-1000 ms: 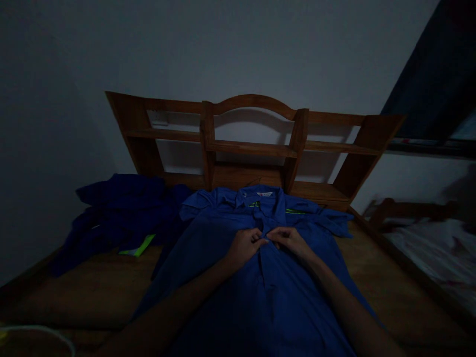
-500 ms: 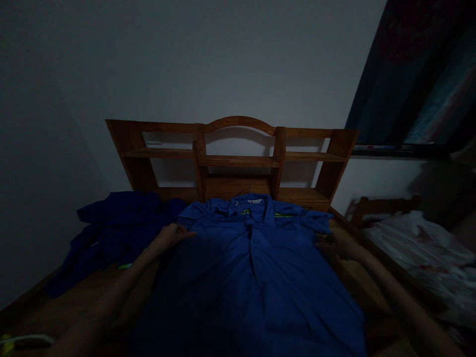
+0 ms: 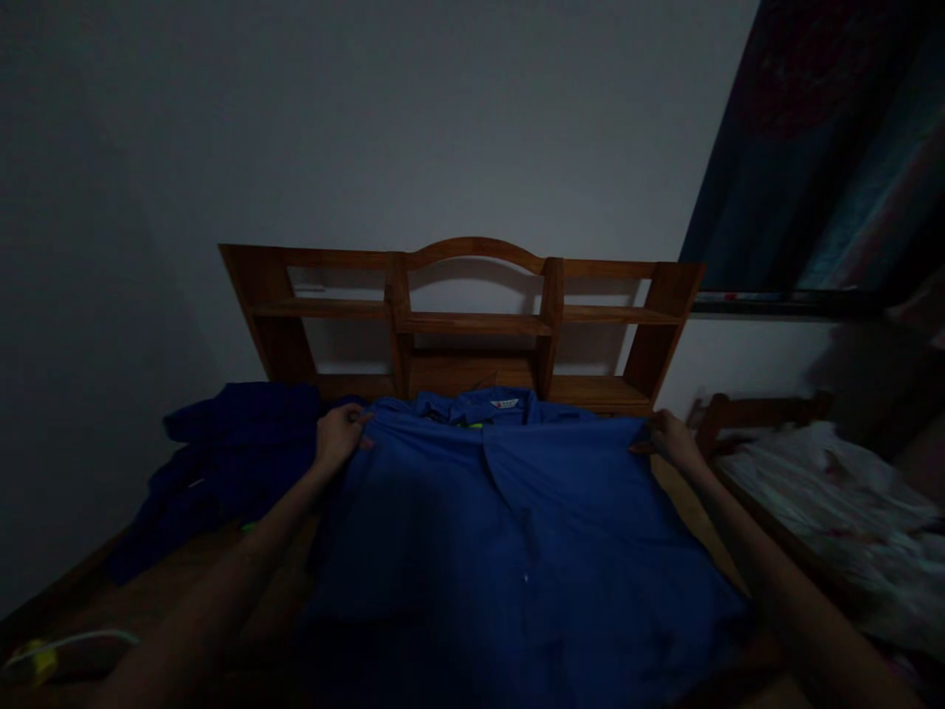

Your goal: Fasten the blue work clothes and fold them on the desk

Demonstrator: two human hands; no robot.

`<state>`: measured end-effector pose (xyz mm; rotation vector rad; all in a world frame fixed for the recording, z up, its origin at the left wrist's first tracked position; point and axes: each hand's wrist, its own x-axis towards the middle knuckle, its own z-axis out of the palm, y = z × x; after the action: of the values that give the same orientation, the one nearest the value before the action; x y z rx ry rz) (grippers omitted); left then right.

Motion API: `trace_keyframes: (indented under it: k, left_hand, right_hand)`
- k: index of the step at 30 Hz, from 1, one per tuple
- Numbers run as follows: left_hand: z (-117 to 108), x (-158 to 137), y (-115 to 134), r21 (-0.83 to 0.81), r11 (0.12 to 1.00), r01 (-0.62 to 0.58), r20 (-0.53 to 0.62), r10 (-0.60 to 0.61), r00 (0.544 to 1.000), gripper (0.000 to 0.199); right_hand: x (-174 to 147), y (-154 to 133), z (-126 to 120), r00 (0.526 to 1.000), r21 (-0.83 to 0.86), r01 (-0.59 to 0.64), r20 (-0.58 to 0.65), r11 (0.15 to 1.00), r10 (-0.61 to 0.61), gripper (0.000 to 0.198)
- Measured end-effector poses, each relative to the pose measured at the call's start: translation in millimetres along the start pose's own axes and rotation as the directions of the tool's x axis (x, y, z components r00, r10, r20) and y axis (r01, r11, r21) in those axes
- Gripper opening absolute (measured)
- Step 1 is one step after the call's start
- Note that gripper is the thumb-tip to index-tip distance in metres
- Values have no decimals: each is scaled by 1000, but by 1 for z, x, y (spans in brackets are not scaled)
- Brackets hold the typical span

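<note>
Though the room is dim, a wooden bed [image 3: 184, 581] fills the lower part of the view, its bare boards showing brown at the left. At its far end stands a headboard [image 3: 472, 315] with open shelves and an arched middle, set against a plain pale wall [image 3: 413, 118]. A dark hanging [image 3: 827, 158] covers the upper right, and below it a second bed with light, patterned bedding [image 3: 834, 502] lies just beside the first.

A blue shirt [image 3: 517, 532] is spread front-up across the boards — collar toward the headboard, with a small white label at the neck and a trace of bright green by it. Its buttoned front runs down the middle toward the camera.

The left hand [image 3: 340, 435] sits at the shirt's left shoulder, fingers [image 3: 358, 421] curled and pinching the cloth at the upper edge. The right hand [image 3: 670, 438] is at the opposite shoulder, closed on the cloth there as well, though the dark hides the fingertips. Both hands lie well apart, with the whole width of the shirt between them and the fabric drawn fairly flat along the top.

Left of the shirt, touching its edge, is a heap of darker blue clothes [image 3: 228, 453] — crumpled, close to the left hand. A pale cord [image 3: 74, 645] with a yellow end lies at the lower left corner.
</note>
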<state>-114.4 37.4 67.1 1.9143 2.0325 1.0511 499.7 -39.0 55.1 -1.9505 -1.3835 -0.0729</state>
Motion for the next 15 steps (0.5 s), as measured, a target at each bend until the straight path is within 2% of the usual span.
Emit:
trace_keyframes:
  k: [2, 5, 8, 9, 11, 12, 14, 15]
  left_hand:
    - [10, 5, 8, -11, 999, 51, -10, -51, 999, 28]
    - [20, 1, 29, 128, 990, 55, -89, -44, 995, 32]
    - [27, -19, 63, 306, 947, -100, -186, 163, 969, 39]
    - [32, -28, 76, 334, 923, -190, -161, 254, 954, 37]
    - [47, -46, 104, 340, 886, -317, -2, 337, 941, 32]
    - [58, -54, 116, 326, 878, -350, 135, 324, 936, 31]
    - [80, -66, 136, 260, 881, -394, 398, 274, 875, 27]
    - [90, -69, 144, 223, 884, -411, 473, 271, 839, 23]
  right_hand:
    - [11, -2, 8, 1000, -22, 2, -5, 1000, -2, 24]
    - [14, -13, 20, 999, -36, 42, -14, 998, -43, 33]
    - [-2, -44, 26, 985, -40, 144, -88, 989, -147, 46]
    - [-11, -61, 26, 973, -30, 205, -104, 978, -207, 45]
    - [-34, -98, 27, 913, 48, 405, -75, 913, -401, 33]
    - [-46, -117, 29, 859, 140, 501, 39, 854, -510, 27]
    - [-67, -148, 38, 697, 339, 587, 250, 735, -672, 21]
    - [-76, -159, 44, 620, 411, 583, 332, 701, -711, 20]
